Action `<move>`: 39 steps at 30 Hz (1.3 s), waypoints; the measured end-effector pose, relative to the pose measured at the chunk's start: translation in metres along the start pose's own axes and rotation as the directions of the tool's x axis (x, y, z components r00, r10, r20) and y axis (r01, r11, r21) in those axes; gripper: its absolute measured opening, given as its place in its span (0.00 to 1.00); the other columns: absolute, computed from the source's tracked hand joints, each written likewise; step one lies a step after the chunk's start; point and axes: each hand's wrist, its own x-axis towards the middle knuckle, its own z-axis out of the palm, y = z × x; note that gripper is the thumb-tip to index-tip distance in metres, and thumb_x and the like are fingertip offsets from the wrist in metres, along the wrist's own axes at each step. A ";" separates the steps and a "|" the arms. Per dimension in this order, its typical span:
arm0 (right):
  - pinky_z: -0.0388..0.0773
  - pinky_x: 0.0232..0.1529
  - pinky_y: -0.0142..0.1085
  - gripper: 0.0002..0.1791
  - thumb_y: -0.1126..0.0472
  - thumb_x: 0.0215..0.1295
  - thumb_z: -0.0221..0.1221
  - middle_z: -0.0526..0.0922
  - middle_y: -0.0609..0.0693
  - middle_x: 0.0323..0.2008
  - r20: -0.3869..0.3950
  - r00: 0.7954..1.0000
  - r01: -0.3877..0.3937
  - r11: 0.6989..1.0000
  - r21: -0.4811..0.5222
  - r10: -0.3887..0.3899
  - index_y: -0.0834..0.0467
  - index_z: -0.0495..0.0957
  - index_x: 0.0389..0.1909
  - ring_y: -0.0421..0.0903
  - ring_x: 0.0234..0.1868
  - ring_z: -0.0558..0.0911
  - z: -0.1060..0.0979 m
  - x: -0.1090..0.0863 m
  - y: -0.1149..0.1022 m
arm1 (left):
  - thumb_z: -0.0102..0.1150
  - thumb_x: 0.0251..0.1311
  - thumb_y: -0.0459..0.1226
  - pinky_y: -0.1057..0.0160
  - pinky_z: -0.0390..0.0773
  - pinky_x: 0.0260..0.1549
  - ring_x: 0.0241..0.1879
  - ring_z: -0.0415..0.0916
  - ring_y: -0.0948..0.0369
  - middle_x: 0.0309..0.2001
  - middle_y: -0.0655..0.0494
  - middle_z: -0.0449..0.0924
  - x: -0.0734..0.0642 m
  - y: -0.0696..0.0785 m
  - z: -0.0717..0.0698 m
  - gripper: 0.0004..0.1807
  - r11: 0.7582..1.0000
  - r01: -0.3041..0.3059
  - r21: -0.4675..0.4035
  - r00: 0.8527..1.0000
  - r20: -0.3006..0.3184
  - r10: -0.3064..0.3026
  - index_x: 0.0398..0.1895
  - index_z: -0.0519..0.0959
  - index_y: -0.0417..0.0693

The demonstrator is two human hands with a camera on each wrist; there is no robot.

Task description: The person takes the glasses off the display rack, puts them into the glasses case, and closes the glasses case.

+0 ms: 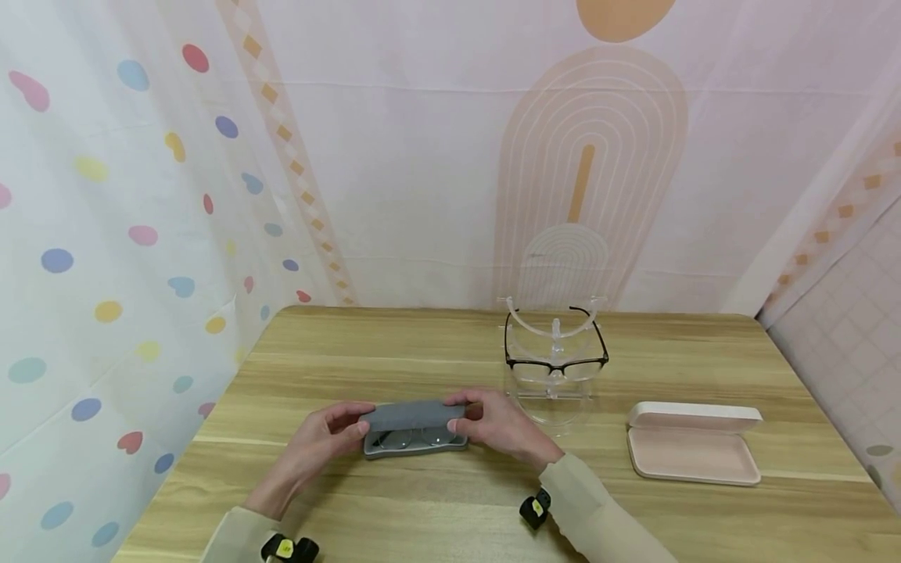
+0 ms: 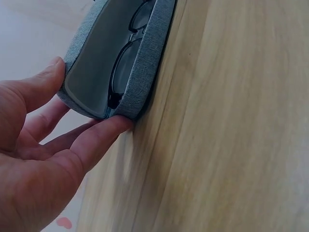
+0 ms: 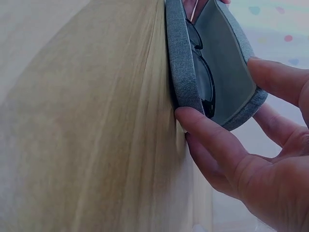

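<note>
A grey fabric glasses case (image 1: 411, 415) rests on the table in front of me, its lid partly raised. Inside lie dark-rimmed glasses (image 2: 115, 72), visible in both wrist views. My left hand (image 1: 318, 442) grips the case's left end, with digits on the lid's edge and on the base (image 2: 147, 58). At the opposite end, my right hand (image 1: 498, 424) holds the case in the same way, one fingertip against the lid and others at the base's corner (image 3: 186, 89). The lid (image 3: 227, 63) stands at an angle over the glasses.
Behind my right hand, a clear display stand (image 1: 556, 332) bears black-framed glasses (image 1: 556, 366). Farther right lies an opened white case (image 1: 693, 478) with a pinkish lining. Patterned curtains (image 1: 408, 172) hang along the wooden table's (image 1: 394, 336) back and left sides.
</note>
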 end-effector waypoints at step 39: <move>0.78 0.61 0.50 0.20 0.53 0.77 0.58 0.83 0.54 0.58 -0.071 0.991 0.099 0.972 -0.212 -0.116 0.60 0.81 0.61 0.53 0.58 0.81 0.004 -0.017 -0.003 | 0.65 0.68 0.31 0.63 0.76 0.61 0.70 0.68 0.41 0.67 0.36 0.74 -0.009 0.003 0.015 0.23 0.975 -0.007 0.221 0.984 -0.170 0.046 0.64 0.76 0.31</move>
